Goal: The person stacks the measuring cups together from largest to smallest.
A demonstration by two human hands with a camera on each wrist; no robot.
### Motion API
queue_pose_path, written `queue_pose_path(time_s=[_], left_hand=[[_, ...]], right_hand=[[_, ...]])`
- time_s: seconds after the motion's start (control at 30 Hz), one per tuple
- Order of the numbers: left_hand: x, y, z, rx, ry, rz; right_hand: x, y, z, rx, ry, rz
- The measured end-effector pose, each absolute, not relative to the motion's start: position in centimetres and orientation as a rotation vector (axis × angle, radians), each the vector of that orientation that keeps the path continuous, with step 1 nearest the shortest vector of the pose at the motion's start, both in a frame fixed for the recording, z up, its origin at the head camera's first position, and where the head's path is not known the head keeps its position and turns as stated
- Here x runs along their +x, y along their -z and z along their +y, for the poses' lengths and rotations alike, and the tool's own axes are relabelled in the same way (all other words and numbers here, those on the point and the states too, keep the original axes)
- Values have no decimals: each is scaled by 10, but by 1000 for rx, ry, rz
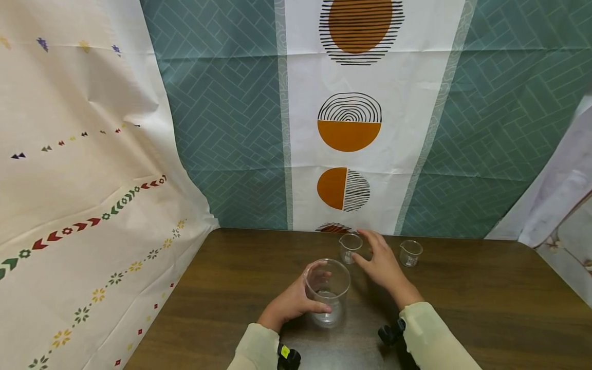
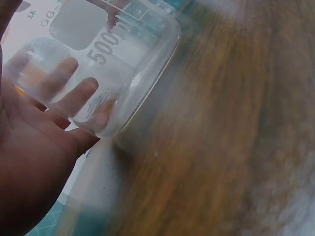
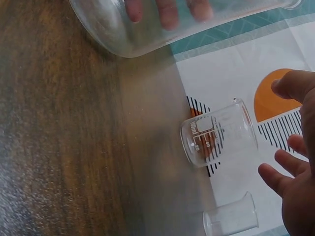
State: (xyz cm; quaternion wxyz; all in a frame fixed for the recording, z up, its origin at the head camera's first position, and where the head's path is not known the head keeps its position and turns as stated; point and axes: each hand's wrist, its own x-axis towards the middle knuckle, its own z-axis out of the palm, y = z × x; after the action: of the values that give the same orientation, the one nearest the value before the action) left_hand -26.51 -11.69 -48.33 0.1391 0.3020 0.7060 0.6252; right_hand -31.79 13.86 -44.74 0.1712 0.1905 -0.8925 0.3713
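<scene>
A large clear glass beaker (image 1: 327,293), marked 500ml in the left wrist view, stands upright with its mouth up. My left hand (image 1: 296,298) grips it from the left, the fingers wrapped behind the glass and the thumb across the near side. I cannot tell whether its base touches the table. Farther back stands a small glass beaker (image 1: 350,250) with a spout and a 100ml scale. My right hand (image 1: 381,262) is just right of it, thumb and fingers spread; the right wrist view shows a gap between the fingers (image 3: 275,179) and this small beaker (image 3: 219,132).
Another small beaker (image 1: 410,253) stands to the right of my right hand. Under everything is a dark wooden table (image 1: 485,298). A patterned cloth (image 1: 231,128) hangs along its back edge, and a cream embroidered cloth (image 1: 92,205) drapes on the left.
</scene>
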Motion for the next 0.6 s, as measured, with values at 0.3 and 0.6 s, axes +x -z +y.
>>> queue_pose_path(time_s=[0.3,0.6], left_hand=[[-266,485,-118,848,-1812,2029],[-266,486,-117,886,-1818,2030]], right_hand=[[-322,447,137,528,-1016,-2545],[-327,446,138,561,-962,-2569]])
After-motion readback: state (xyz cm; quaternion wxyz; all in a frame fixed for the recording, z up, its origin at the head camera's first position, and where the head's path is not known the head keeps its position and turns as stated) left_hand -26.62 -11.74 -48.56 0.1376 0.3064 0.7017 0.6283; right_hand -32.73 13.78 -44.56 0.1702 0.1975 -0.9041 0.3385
